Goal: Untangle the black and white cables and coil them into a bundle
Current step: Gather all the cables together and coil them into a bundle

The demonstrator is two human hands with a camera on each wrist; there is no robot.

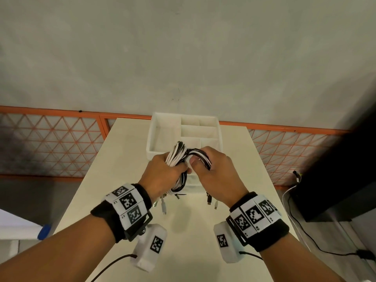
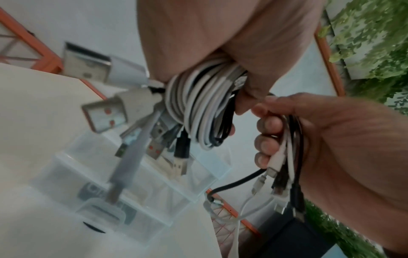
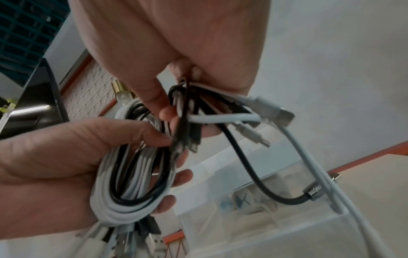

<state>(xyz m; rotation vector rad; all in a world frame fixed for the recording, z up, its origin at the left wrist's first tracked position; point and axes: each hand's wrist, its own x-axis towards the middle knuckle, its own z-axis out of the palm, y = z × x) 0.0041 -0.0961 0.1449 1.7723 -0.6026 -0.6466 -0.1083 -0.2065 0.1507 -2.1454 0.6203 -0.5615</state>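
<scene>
Together above the table (image 1: 126, 159), near the organizer (image 1: 160, 127): left hand (image 1: 162, 174) gripped the coiled cables (image 1: 179, 157); right hand (image 1: 215, 171) clutched loose ends. Best wrap those tails snugly round the coil, left grip firm, plugs hanging free.

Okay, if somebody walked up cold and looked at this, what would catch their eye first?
Most likely the thick bundle of black and white cables, held in the air above the table by both hands. The left hand grips the coiled loops, the right hand holds the loose plug ends, just in front of a white divided organizer box.
</scene>
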